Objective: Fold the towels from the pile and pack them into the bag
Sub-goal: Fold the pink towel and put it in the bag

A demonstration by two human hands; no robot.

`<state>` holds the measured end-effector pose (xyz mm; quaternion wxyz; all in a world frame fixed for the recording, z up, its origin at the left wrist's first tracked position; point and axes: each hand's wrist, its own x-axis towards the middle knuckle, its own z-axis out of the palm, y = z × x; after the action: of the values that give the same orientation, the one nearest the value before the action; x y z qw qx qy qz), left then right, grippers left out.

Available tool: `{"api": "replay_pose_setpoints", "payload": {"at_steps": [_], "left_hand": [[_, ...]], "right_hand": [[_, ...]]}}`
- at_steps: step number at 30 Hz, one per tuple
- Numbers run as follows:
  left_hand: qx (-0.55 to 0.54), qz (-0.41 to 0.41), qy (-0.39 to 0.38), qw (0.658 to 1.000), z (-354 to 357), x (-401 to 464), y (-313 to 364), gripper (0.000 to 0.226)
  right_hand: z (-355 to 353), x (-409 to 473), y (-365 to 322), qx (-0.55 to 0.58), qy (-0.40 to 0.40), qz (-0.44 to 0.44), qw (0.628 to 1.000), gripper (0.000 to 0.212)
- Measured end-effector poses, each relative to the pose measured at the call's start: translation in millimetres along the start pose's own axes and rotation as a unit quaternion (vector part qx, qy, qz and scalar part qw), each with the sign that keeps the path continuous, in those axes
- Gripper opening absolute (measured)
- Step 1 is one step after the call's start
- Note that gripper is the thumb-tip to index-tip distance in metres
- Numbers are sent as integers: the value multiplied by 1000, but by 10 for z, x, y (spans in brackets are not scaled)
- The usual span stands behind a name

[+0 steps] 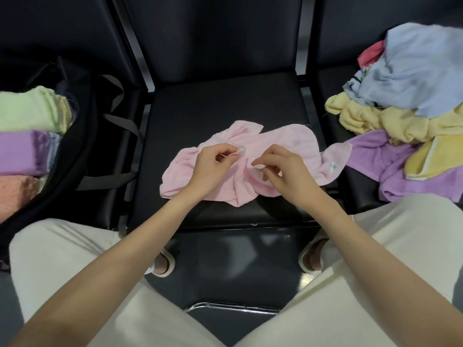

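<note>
No readable text anywhere; the pink towel (288, 144) bears only a small green mark near its right end, too blurred to read.

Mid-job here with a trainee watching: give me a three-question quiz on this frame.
1. True or false: the pink towel lies neatly folded.
2. Where is the unfolded pile: A in the bag, B on the right seat, C on the floor?
3. Fill in: both hands pinch the ____ towel.

Key: 1 false, it lies crumpled on the middle seat. 2 B. 3 pink; left hand, right hand. Folded towels sit in the bag at left.
</note>
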<state>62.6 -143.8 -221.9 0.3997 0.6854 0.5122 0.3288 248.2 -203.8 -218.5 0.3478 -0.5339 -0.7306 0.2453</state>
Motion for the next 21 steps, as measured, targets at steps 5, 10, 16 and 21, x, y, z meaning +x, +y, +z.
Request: {"api": "replay_pose_setpoints", "payload": {"at_steps": [5,10,16,21], "left_hand": [[9,18,-27,999,6,-51,25,11],[10,21,-36,999,-12,-104,41,12],[20,0,8,1000,-292,-244,20,10],[78,-28,79,993,-726,-423,-174,10]], "right_hand": [[55,101,-120,139,9,94,986,32],[149,155,-138,101,11,85,991,10],[73,198,-289,96,81,120,985,9],[-194,371,-554,155,179,134,962,3]]}}
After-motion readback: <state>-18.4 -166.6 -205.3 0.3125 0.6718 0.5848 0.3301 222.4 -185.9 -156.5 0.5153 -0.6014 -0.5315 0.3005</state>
